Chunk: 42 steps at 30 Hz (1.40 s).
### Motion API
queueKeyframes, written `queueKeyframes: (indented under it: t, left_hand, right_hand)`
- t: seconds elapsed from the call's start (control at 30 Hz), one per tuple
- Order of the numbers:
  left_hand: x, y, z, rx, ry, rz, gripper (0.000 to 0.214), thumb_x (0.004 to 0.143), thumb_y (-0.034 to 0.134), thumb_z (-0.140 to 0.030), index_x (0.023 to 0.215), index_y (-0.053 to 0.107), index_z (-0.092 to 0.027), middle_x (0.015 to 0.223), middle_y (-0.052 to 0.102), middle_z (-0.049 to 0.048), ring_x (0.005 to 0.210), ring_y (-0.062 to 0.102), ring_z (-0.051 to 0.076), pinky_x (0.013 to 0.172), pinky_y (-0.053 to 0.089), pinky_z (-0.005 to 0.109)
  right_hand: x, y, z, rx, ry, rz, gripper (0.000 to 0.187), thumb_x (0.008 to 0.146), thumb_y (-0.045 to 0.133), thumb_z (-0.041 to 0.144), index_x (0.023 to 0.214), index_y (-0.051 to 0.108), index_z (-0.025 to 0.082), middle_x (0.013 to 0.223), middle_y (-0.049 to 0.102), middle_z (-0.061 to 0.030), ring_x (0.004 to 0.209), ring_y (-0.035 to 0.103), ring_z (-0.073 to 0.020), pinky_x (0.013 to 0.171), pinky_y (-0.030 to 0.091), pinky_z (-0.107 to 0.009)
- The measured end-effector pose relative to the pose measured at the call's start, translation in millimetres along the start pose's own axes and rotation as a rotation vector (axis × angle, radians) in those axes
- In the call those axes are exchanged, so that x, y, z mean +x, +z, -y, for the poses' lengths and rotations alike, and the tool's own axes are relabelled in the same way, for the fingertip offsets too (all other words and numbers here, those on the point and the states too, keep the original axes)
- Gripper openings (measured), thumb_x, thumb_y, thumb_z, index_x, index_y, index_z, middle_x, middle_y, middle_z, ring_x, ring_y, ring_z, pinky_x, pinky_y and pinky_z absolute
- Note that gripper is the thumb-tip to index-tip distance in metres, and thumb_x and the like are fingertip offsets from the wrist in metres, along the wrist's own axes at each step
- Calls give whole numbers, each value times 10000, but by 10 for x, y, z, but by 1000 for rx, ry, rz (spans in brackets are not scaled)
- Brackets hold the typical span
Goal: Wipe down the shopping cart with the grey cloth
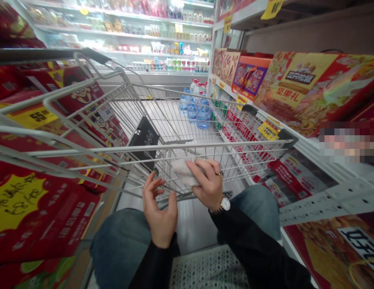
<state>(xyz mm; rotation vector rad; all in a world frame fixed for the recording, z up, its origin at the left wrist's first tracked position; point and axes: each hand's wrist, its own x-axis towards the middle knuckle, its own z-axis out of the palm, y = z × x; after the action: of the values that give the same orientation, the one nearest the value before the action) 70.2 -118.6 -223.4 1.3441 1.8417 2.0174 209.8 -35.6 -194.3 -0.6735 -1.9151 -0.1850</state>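
While the right hand (207, 184) grips a crumpled white cloth (182, 171) against the near end of a wire shopping cart (205, 147), the left hand (159, 210) curls half open just beside it, holding nothing. A wristwatch (225, 204) sits on the right wrist. Well beyond the cart, bottled water (203, 114) stands toward the far end, with red boxes (33, 212) stacked along the left and gift boxes (310, 88) shelved along the right.
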Motion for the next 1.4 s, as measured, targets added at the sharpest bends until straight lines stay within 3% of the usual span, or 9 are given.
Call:
queueKeyframes:
  t: [0.07,0.3,0.53,0.8,1.1,1.4]
  left_hand:
    - [0,-4,-7,-3,5,0,436,811,703,-244,1221,555,-225,1494,486,135,1096,643,201,887,499,336]
    - [1,-16,-12,25,1,20,364,829,686,-260,1176,585,-214,1497,486,128,1230,583,239,914,499,346]
    - [-16,3,-12,56,18,29,327,825,681,-252,1140,602,-208,1506,468,122,1274,546,238,914,506,336]
    - [-9,1,-13,33,2,30,308,835,678,-252,1124,577,-212,1524,458,133,1339,514,251,929,498,334]
    - [-57,-3,92,13,-23,-6,405,833,697,-289,1206,553,-222,1477,482,134,1236,568,230,957,490,346]
    - [-30,-47,32,19,-17,61,353,812,580,-124,1147,538,-226,1545,443,123,1339,509,247,953,478,346]
  right_hand:
    - [13,37,25,2,-11,-14,768,725,511,38,1458,515,269,1229,618,-63,1113,497,-255,965,495,-406]
    - [-364,187,-11,-11,0,104,672,735,496,34,1379,589,202,1169,642,-76,1069,486,-252,922,491,-403]
    - [5,132,113,-1,-35,35,675,774,525,74,1429,541,238,1213,631,-66,1101,490,-252,944,481,-408]
    - [-263,288,74,-18,-78,114,510,826,533,94,1322,622,175,1152,656,-82,1041,490,-239,896,481,-390]
    - [125,221,228,10,-96,54,533,841,586,132,1371,588,193,1217,634,-72,1095,480,-238,943,464,-393]
    - [-210,311,194,-16,-31,161,595,819,533,98,1403,559,210,1203,636,-76,1085,477,-244,908,464,-397]
